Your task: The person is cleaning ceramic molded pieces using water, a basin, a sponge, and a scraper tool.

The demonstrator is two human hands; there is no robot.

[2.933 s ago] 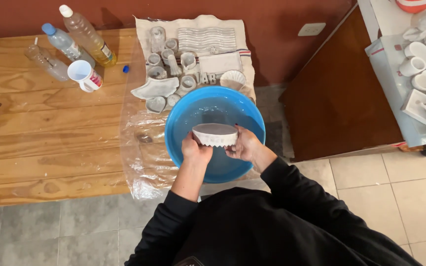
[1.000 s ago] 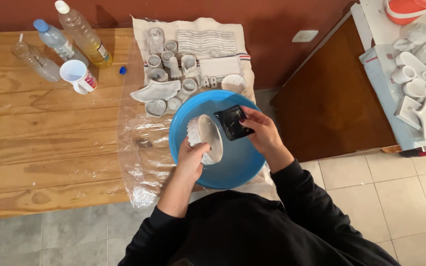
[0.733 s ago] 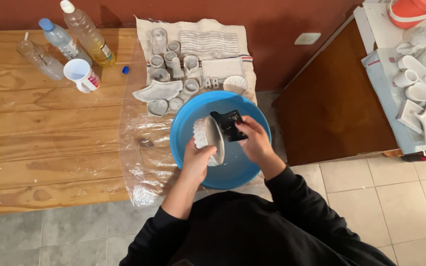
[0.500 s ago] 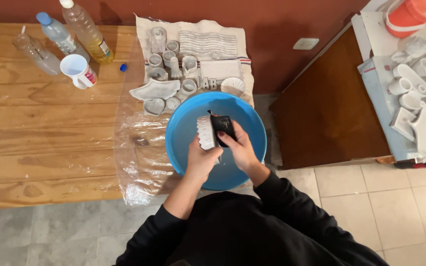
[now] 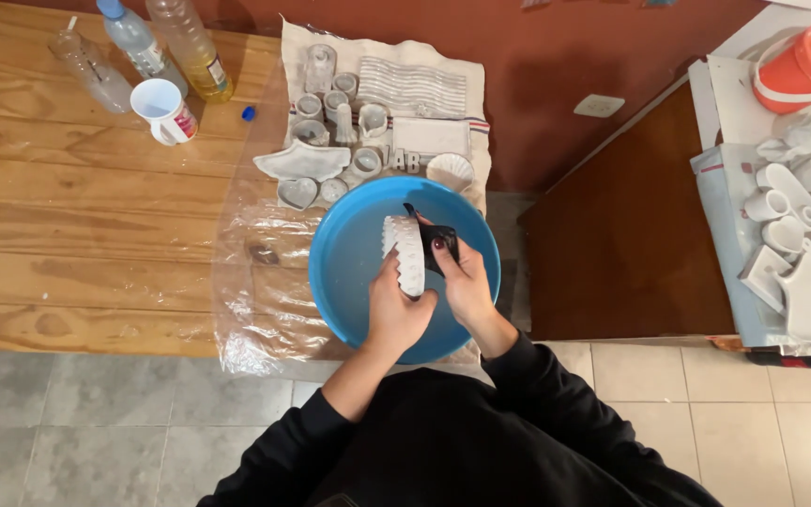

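Head view, looking straight down. The left hand [image 5: 396, 314] is gripping a white scalloped dish [image 5: 405, 252] by its lower edge, fingers wrapped around it and thumb on the rim, holding it tilted up on edge over the middle of a blue basin [image 5: 340, 263]. The right hand [image 5: 466, 282] is clenching a dark sponge [image 5: 434, 246] and pressing it against the right face of the dish, so dish and sponge are touching between the two hands. Both hands are hanging inside the rim of the basin; whether the dish is touching the basin floor cannot be told.

The basin is sitting on a sheet of clear plastic [image 5: 251, 291] spread over the right end of a wooden table [image 5: 68, 235], near its front edge. Just behind the basin, a cloth [image 5: 424, 84] is carrying a cluster of small white pieces [image 5: 330, 141]: cups, a heart shape, a shell shape and a wide flat dish, all apart from the hands. At the far left of the table, plastic bottles [image 5: 180, 47] and a white mug [image 5: 163, 108] are standing upright, well apart from the basin. On the right, a second surface is holding more white pieces [image 5: 800, 253] and an orange bucket [image 5: 795, 66]. Nothing is lying between the hands and the dish.
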